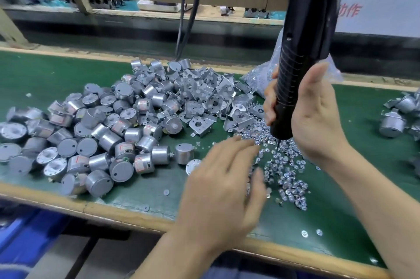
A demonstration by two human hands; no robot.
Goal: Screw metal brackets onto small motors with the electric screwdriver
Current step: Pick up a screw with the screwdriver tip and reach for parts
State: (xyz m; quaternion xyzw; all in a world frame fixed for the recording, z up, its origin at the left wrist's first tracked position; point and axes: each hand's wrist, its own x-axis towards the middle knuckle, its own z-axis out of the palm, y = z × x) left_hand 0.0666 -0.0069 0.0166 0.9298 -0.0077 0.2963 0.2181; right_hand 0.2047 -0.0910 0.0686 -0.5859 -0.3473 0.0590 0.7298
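The right hand (313,115) grips the electric screwdriver (302,46) low on its barrel, fingers (269,101) wrapped round it. The tool stands nearly upright, its bit (278,145) dipped into the loose screws (286,174) on the green tabletop (45,74), probably to pick one up on the tip. The left hand (225,185) hovers flat just left of the screws, blurred, fingers extended and holding nothing. It looks free to fetch a part. Motors (102,124) lie heaped at the left and brackets (200,96) are piled behind the screws, all within easy reach. A clear bag (259,76) lies beyond the tool. More motors with brackets (400,115) sit at the far right, seemingly set aside.
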